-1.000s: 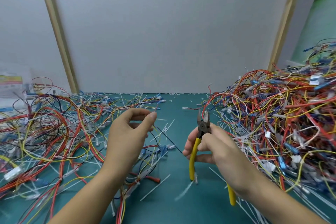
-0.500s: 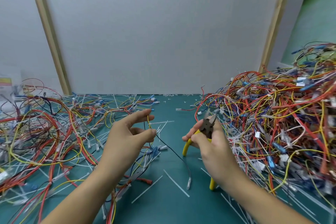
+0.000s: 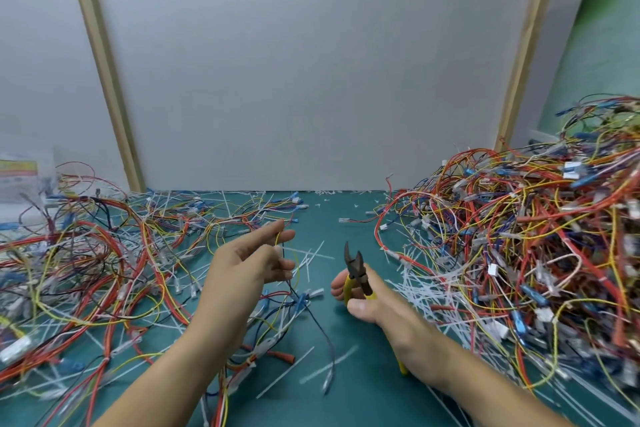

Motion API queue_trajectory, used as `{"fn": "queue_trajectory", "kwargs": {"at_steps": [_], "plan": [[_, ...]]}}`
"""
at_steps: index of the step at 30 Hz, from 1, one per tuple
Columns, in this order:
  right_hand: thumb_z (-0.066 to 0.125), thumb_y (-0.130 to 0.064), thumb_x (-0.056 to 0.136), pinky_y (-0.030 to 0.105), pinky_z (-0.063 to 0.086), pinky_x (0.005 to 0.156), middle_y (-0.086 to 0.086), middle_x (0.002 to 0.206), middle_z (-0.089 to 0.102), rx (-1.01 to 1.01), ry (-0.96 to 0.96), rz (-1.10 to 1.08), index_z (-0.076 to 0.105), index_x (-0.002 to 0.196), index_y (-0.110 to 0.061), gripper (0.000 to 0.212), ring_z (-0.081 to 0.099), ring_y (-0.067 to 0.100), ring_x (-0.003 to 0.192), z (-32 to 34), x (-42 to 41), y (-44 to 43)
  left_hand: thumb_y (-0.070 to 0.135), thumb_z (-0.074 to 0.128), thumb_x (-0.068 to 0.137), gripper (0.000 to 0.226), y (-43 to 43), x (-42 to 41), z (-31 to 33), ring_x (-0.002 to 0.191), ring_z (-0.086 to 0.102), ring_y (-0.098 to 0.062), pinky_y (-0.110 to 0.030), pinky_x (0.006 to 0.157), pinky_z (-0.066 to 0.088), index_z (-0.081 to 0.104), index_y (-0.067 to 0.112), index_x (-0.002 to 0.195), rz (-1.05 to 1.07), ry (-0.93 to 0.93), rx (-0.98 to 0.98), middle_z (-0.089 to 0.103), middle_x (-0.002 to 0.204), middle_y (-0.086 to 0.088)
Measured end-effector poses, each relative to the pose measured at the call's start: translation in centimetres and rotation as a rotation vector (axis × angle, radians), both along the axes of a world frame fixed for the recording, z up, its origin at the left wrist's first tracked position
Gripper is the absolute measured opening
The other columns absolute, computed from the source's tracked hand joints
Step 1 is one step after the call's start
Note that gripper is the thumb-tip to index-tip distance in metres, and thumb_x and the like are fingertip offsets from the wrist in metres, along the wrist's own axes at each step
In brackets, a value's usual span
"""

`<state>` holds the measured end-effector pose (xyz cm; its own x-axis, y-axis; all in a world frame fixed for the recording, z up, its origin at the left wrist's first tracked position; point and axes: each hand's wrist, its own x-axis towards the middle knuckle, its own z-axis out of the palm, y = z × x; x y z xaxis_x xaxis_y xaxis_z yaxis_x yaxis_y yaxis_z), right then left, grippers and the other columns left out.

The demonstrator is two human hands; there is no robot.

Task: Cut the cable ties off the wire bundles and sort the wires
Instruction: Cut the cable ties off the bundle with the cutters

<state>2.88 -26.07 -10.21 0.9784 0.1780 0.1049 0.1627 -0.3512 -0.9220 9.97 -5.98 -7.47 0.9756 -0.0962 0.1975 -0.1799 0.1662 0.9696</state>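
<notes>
On the counter, the tied heap is noted at 3 o'clock, loose wires at 9 o'clock. The left hand is released, fingers spread, a thin wire hanging beside them. The cutters are grasped by the right hand. Sorting is judged in hand; next, a fresh pick from the tied heap is called for.

On the mat, the cutters stand between a left wire spread and a right wire heap.
</notes>
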Motion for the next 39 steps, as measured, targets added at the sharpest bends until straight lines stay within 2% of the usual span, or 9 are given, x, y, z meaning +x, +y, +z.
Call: {"fn": "queue_trajectory", "kwargs": {"at_steps": [3, 5, 7, 10, 12, 16, 22, 35, 39], "plan": [[0.047, -0.087, 0.076, 0.036, 0.04, 0.11, -0.016, 0.118, 0.064, 0.007, -0.037, 0.0, 0.059, 0.115, -0.047, 0.057, 0.056, 0.004, 0.12, 0.1, 0.0, 0.3, -0.011, 0.047, 0.092, 0.045, 0.1, -0.3, 0.3, 0.065, 0.063, -0.01, -0.023, 0.057, 0.056, 0.066, 0.014, 0.125, -0.012, -0.025, 0.037, 0.076, 0.106, 0.009], [0.047, -0.089, 0.074, 0.045, 0.048, 0.102, -0.001, 0.107, 0.068, 0.051, -0.094, -0.036, 0.065, 0.107, -0.04, 0.062, 0.064, 0.016, 0.106, 0.4, -0.1, 0.8, -0.012, 0.051, 0.091, 0.046, 0.1, -0.5, 0.4, 0.065, 0.063, -0.01, -0.023, 0.06, 0.057, 0.065, 0.013, 0.127, -0.03, -0.044, 0.037, 0.075, 0.11, 0.01], [0.05, -0.087, 0.072, 0.048, 0.056, 0.085, 0.009, 0.089, 0.069, 0.142, -0.1, -0.101, 0.068, 0.091, -0.027, 0.065, 0.069, 0.029, 0.085, 0.8, -0.2, 1.2, -0.011, 0.056, 0.091, 0.047, 0.1, -0.7, 0.5, 0.071, 0.067, -0.013, -0.024, 0.068, 0.059, 0.062, 0.012, 0.131, -0.051, -0.076, 0.022, 0.073, 0.115, 0.01], [0.053, -0.078, 0.074, 0.035, 0.052, 0.051, 0.011, 0.068, 0.064, 0.202, -0.035, -0.141, 0.064, 0.072, -0.017, 0.061, 0.063, 0.03, 0.055, 1.7, -0.8, 1.6, -0.005, 0.063, 0.091, 0.05, 0.1, -1.2, 0.7, 0.083, 0.072, -0.017, -0.022, 0.075, 0.058, 0.059, 0.019, 0.135, -0.088, -0.152, 0.048, 0.069, 0.124, 0.014], [0.051, -0.074, 0.075, 0.028, 0.045, 0.044, 0.01, 0.06, 0.061, 0.156, 0.018, -0.134, 0.06, 0.066, -0.016, 0.059, 0.058, 0.029, 0.046, 2.2, -1.4, 2.1, -0.004, 0.063, 0.091, 0.05, 0.0, -1.6, 0.9, 0.083, 0.072, -0.017, -0.021, 0.074, 0.057, 0.059, 0.019, 0.136, -0.108, -0.194, 0.052, 0.068, 0.126, 0.016], [0.046, -0.074, 0.072, 0.031, 0.045, 0.043, 0.008, 0.053, 0.06, -0.027, 0.042, -0.168, 0.059, 0.066, -0.012, 0.063, 0.057, 0.028, 0.042, 2.3, -2.3, 3.1, -0.005, 0.062, 0.092, 0.05, -0.2, -2.1, 1.1, 0.077, 0.072, -0.014, -0.023, 0.073, 0.058, 0.058, 0.02, 0.135, -0.122, -0.272, 0.066, 0.066, 0.128, 0.017], [0.041, -0.075, 0.073, 0.041, 0.054, 0.05, 0.008, 0.062, 0.068, -0.163, -0.017, -0.226, 0.062, 0.075, -0.016, 0.064, 0.066, 0.026, 0.047, 2.7, -2.5, 3.2, -0.004, 0.062, 0.092, 0.052, -0.3, -2.4, 1.2, 0.073, 0.068, -0.008, -0.027, 0.074, 0.059, 0.056, 0.021, 0.137, -0.141, -0.361, 0.092, 0.064, 0.132, 0.016], [0.039, -0.077, 0.073, 0.047, 0.057, 0.054, 0.008, 0.063, 0.068, -0.232, 0.001, -0.258, 0.062, 0.075, -0.016, 0.065, 0.067, 0.026, 0.049, 2.9, -2.6, 3.2, -0.003, 0.061, 0.094, 0.052, -0.1, -2.7, 1.3, 0.076, 0.072, -0.015, -0.029, 0.076, 0.06, 0.055, 0.026, 0.137, -0.159, -0.411, 0.146, 0.062, 0.133, 0.02], [0.038, -0.077, 0.072, 0.046, 0.055, 0.053, 0.009, 0.063, 0.067, -0.233, -0.006, -0.266, 0.061, 0.075, -0.016, 0.065, 0.066, 0.028, 0.048, 2.9, -2.6, 3.2, -0.002, 0.062, 0.094, 0.053, -0.1, -2.7, 1.2, 0.077, 0.072, -0.017, -0.029, 0.077, 0.06, 0.057, 0.033, 0.134, -0.166, -0.409, 0.163, 0.07, 0.116, 0.021]]}}
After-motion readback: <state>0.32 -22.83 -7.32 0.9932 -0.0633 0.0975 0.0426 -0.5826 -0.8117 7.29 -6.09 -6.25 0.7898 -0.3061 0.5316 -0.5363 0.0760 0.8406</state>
